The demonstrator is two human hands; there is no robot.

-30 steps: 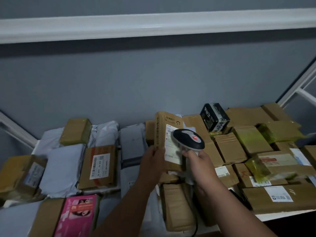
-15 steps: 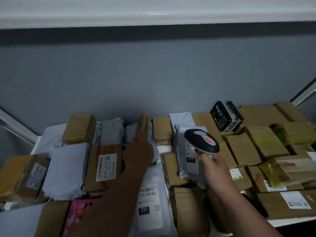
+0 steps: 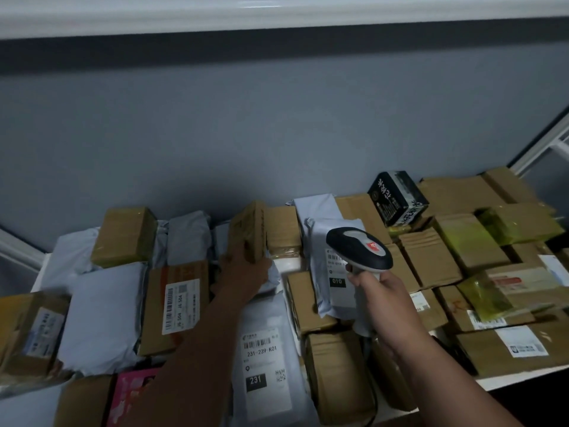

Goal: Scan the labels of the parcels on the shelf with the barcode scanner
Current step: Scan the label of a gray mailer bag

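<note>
A brown box [image 3: 248,231] is gripped on edge by the left hand [image 3: 244,271], the barcode scanner [image 3: 358,249] is grasped by the right hand [image 3: 380,288], and "231-239-K01" is read on the grey mailer [image 3: 264,359] at 6 o'clock.

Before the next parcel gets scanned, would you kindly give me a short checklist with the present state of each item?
1. Barcode scanner gripped in the right hand: ok.
2. Scanner head over the grey mailer bag marked 010: ok.
3. Its label faces up, barcode in view: ok.
4. Left hand off the upright cardboard parcel: not ok, it holds the parcel's lower end.
5. Scan beam on the label: cannot tell.
</note>
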